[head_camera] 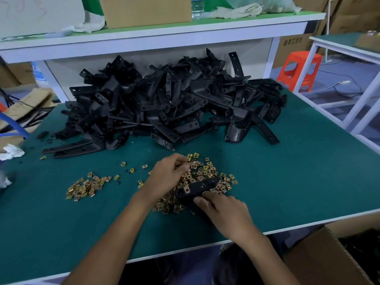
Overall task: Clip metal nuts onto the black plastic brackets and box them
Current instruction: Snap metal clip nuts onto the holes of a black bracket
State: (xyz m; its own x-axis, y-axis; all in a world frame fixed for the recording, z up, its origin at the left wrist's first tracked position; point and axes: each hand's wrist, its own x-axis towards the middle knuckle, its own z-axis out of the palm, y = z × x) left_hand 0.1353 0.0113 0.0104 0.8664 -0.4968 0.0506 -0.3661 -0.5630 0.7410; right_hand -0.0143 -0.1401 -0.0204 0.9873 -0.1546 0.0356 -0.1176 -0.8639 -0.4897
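At a green-topped workbench [298, 182], my right hand [224, 210] grips the near end of a black plastic bracket [198, 187], thumb and fingers curled round it. The bracket lies low over the main heap of metal nuts [207, 171], just in front of me. Its long axis runs on a diagonal from my right hand at lower left out to upper right, and its rounded far end points away from me toward the right side of the bench. One brass-coloured nut [186, 189] sits on the bracket's flat face, near the middle of the part that shows.

My left hand [168, 175] is in the same heap on its left side, fingers and thumb curled together and pinching at the nuts near its top. A smaller heap of nuts [86, 186] lies well apart to the left, with a few strays between the two.

Behind the nuts, a big tangled pile of brackets [174, 103] fills the back of the bench, pointing every way. An open cardboard box [320, 256] stands below the bench edge at my right.

A brown carton [293, 41] beyond the bench, near an orange stool [298, 68], bears printed Chinese characters; the last three read 工作台 and the first two are too blurred to read. The label on the water bottle [197, 7] on the upper shelf cannot be read.
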